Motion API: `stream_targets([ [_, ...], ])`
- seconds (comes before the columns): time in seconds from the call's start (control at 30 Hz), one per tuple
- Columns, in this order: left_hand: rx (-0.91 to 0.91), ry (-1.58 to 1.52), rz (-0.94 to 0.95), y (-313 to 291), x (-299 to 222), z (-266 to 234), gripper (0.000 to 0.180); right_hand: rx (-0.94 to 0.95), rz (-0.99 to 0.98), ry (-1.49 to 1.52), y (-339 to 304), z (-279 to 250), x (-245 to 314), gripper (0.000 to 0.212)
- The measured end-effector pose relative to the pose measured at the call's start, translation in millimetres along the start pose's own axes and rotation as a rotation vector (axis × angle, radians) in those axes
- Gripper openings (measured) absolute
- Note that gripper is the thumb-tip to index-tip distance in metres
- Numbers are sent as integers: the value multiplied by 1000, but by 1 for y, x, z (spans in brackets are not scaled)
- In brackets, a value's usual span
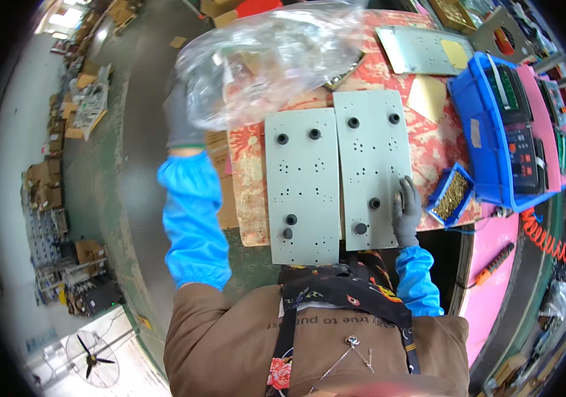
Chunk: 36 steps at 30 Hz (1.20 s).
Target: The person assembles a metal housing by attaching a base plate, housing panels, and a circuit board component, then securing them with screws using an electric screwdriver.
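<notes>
- Nearest the lens, just under the right hand [407,213]: two grey metal plates [302,185] side by side, black grommets pushed in.
- Up by the left hand [182,116]: big clear plastic bag [276,56], gloved fingers clenched on its edge, held over the plates' far end.
- Right hand rests flat, palm down, gripping nothing, on the right plate [372,165].
- Small blue bin of brass screws [452,194] sits just right of it — one elbow bump and they'd probably spill. Bag could also slip and dump its contents.
</notes>
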<state>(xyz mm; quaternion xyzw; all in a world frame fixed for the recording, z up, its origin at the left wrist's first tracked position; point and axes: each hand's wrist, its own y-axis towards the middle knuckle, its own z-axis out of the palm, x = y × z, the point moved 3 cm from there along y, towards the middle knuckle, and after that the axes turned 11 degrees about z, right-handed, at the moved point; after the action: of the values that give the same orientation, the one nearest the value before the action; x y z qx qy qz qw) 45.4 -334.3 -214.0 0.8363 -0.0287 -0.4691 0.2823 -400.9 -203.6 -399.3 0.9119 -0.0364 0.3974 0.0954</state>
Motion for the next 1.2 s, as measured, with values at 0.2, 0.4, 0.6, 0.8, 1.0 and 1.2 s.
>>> stream_targets([
  [0.2,326,-335,-392,-104,-83,4,17,500,112,542,49,-8,103,75],
  [0.4,800,290,492,-186,-148,92,32,1180,258,1016,63,57,181,61],
  [0.6,700,126,-211,-220,-59,45,70,1212,-325,244,14,69,204,29],
  [0.8,531,1039,309,-141,79,-62,18,656,-98,289,-1,27,162,39],
  [1.0,604,631,-441,-199,304,-219,71,781,161,140,-47,-23,127,39],
  [1.2,327,752,-439,-133,187,-78,64,436,625,108,-94,-111,29,36],
])
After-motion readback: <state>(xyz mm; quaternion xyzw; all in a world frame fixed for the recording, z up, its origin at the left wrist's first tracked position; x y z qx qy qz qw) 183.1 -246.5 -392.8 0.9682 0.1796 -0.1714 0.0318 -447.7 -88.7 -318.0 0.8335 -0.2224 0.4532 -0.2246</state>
